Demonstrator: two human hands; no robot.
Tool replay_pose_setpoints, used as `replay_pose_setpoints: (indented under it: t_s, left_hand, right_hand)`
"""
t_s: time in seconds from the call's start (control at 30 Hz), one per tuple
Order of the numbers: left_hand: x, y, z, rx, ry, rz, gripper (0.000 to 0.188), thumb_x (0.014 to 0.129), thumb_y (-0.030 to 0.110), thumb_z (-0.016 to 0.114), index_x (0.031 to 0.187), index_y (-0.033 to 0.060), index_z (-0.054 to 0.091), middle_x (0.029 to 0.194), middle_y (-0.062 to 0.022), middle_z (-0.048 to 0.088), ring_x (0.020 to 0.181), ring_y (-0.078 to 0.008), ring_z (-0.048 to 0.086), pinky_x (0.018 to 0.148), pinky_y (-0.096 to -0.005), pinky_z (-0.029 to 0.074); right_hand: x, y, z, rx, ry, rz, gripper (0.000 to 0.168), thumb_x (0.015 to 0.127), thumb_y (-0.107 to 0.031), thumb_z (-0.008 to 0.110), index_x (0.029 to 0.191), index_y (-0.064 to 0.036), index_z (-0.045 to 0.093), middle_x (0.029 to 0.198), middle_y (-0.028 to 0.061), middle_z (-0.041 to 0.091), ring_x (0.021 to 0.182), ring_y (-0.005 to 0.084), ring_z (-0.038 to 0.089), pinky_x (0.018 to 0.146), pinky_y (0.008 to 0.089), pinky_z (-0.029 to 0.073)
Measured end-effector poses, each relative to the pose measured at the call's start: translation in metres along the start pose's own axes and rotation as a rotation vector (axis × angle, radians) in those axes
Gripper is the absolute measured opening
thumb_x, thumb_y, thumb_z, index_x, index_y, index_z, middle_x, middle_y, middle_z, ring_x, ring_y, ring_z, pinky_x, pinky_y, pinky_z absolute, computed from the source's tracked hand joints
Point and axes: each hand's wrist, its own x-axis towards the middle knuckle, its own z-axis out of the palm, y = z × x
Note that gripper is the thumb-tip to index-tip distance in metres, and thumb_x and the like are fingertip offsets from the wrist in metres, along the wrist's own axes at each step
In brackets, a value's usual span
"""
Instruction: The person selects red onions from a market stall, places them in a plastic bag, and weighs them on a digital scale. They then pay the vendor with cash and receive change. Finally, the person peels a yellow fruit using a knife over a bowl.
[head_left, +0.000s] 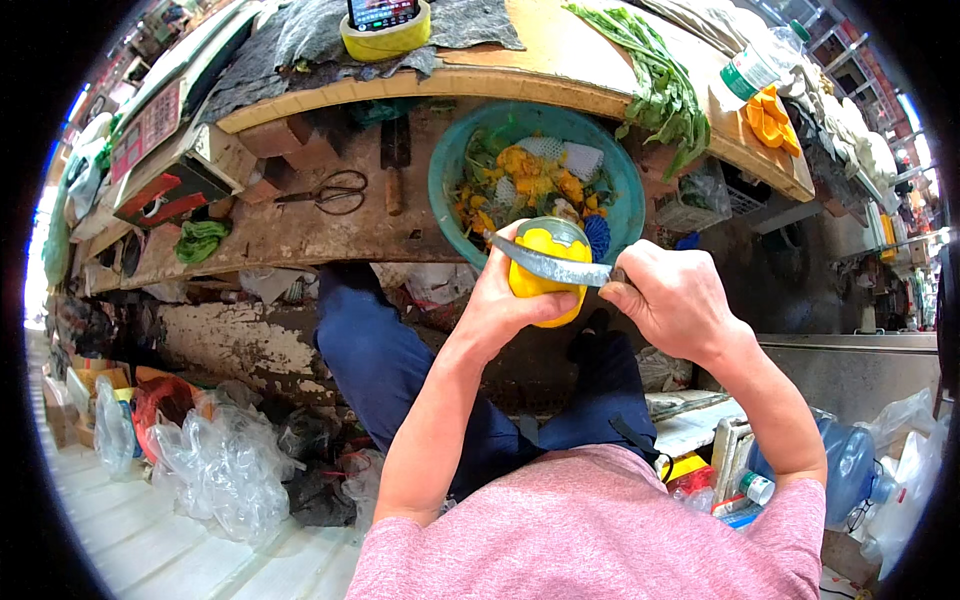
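My left hand (504, 300) is wrapped around a yellow squash-like vegetable (551, 296), its thumb across the lower side. The top end of the vegetable looks pale grey-green with a scalloped yellow edge below it. My right hand (664, 296) grips the handle end of a curved metal knife (551, 266), most of the handle hidden in the fist. The blade lies across the vegetable, its tip by my left fingers. Just beyond both hands is a teal plastic basin (442, 180) holding orange-yellow scraps (525, 169), green leaves, white foam netting (581, 160) and blue netting (597, 236).
Scissors (337, 195) and a wooden-handled tool (394, 191) lie left of the basin, near green leaves (201, 240). The wooden tabletop (525, 75) above bears leafy greens (656, 75), a phone (382, 13) in a tape roll (385, 41) and a plastic bottle (757, 67). Plastic bags (217, 465) lie lower left.
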Motion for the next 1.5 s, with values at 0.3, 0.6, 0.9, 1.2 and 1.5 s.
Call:
replay_pose_setpoints:
  t_s: [0.3,0.6,0.9,1.2,1.5]
  left_hand:
    - [-0.001,-0.001,0.0,-0.127,-0.058,0.023,0.096,0.063,0.019,0.09,0.142,0.0052,0.038,0.126,-0.0081,0.056,0.12,-0.0208,0.055,0.108,-0.0374,0.042]
    - [-0.002,0.011,-0.003,-0.177,-0.089,0.251,0.106,0.056,0.028,0.091,0.144,0.0061,0.036,0.13,-0.0112,0.054,0.122,-0.0242,0.055,0.106,-0.0392,0.044]
    - [0.003,-0.016,-0.001,-0.176,0.01,0.109,0.088,0.069,0.035,0.079,0.142,0.0024,0.042,0.132,-0.0142,0.059,0.123,-0.0274,0.059,0.106,-0.0416,0.046]
    - [-0.005,-0.015,-0.005,-0.276,0.009,0.129,0.089,0.066,0.03,0.083,0.14,0.0043,0.041,0.129,-0.0125,0.058,0.12,-0.0263,0.059,0.105,-0.0419,0.047]
    - [0.001,-0.012,-0.003,-0.32,0.058,0.108,0.088,0.067,0.033,0.082,0.14,0.0039,0.042,0.128,-0.0112,0.058,0.119,-0.0245,0.059,0.104,-0.0396,0.047]
  right_hand:
    - [-0.002,0.012,0.003,-0.01,0.062,-0.03,0.034,0.091,-0.036,0.067,0.078,-0.008,0.053,0.072,0.0112,0.056,0.062,0.0331,0.061,0.052,0.0425,0.047]
    - [-0.043,0.117,0.027,0.034,-0.215,0.599,0.042,0.102,-0.043,0.048,0.096,-0.004,0.064,0.085,0.0259,0.066,0.084,0.0455,0.064,0.069,0.0543,0.047]
    - [-0.003,-0.003,0.035,0.304,0.194,0.212,0.037,0.098,-0.038,0.06,0.082,-0.006,0.052,0.067,0.0172,0.055,0.06,0.0396,0.06,0.052,0.0451,0.046]
    - [-0.004,0.01,0.043,0.106,0.3,0.09,0.032,0.094,-0.033,0.066,0.081,-0.007,0.051,0.072,0.0139,0.058,0.063,0.0367,0.061,0.052,0.0431,0.046]
    - [-0.025,0.031,0.065,0.77,0.207,0.546,0.041,0.103,-0.04,0.053,0.09,-0.001,0.057,0.071,0.0156,0.057,0.063,0.0322,0.055,0.062,0.0391,0.046]
